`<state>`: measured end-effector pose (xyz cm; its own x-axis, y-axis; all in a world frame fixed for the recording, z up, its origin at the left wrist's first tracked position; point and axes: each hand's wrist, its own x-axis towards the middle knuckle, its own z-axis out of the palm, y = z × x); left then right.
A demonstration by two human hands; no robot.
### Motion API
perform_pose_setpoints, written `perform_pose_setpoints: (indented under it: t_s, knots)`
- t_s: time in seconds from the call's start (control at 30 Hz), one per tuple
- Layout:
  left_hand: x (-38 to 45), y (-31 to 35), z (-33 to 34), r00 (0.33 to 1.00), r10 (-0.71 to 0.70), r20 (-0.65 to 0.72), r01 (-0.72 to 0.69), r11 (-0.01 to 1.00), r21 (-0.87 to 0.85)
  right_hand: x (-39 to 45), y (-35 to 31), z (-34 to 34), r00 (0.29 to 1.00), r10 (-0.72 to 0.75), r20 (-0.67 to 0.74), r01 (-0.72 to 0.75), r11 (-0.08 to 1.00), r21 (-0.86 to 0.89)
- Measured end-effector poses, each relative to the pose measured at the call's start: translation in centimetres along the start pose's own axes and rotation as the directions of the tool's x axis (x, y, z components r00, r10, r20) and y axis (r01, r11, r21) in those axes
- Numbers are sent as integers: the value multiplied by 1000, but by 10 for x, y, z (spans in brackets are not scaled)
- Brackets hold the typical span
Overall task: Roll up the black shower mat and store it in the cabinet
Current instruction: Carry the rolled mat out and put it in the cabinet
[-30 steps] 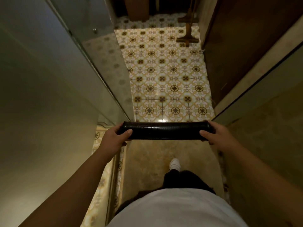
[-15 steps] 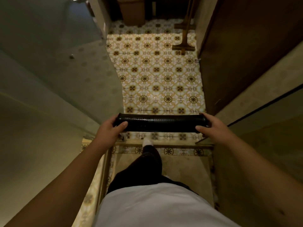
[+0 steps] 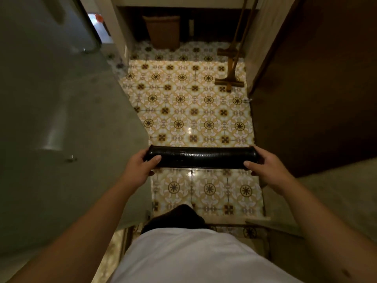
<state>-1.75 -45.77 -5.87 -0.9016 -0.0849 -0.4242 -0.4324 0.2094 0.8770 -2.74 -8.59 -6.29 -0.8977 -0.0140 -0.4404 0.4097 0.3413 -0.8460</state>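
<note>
Mat [image 3: 201, 157] is fully rolled: a tight black tube, held level in the air at frame centre, above the tile floor [image 3: 189, 111]. Long axis runs 9-to-3 across the body, square to the walking line.

Left hand [image 3: 140, 166] caps the 9 o'clock end, thumb over the top, fingers wrapped under. Right hand [image 3: 263, 165] does the same at the 3 o'clock end. Both are closed firmly on the roll, one per end, arms roughly symmetric. Neither hand is nearer; the mat sits dead between them.

Outward: a glass panel [image 3: 61, 119] fills 9 o'clock, with its edge close to the left end of the roll. A dark wood door [image 3: 316, 88] fills 3 o'clock, close to the right end. The roll spans nearly the whole gap between them. A mop [image 3: 229, 82] stands at 1 o'clock by the door, a brown bin [image 3: 163, 31] at 12 against the far wall.

Judgement: rolling is done, carry is in hand, stowing remains. I can't tell which surface is the cabinet; the dark recess at 12 is a guess. The crosswise axis is the constraint. A narrow opening likely needs the tube yawed to go in end first, one hand leading and the other pushing. Risk: easing one end's grip lets the roll spring loose.
</note>
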Motion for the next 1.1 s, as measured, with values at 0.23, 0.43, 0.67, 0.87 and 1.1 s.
perform_pose_setpoints:
  t_s: [0.23,0.43,0.67,0.87,1.1]
  knots:
    - [85,62,-5,1000,-21,19,21,999,27,79,-57,-15,1000,-12,2,12,1000,20]
    - [161,75,12,1000,-16,-19,16,999,31,174,-66,-37,998,-25,53,25,1000,1]
    - [261,82,49,994,-51,-99,51,999,-9,311,-82,-72,981,-63,183,74,996,-57]
    - [330,110,48,986,-79,-145,72,996,-52,402,-126,-87,968,-53,246,78,993,-91]
    - [430,136,11,981,-78,-177,61,993,-102,523,-185,-60,957,-35,290,76,988,-132]
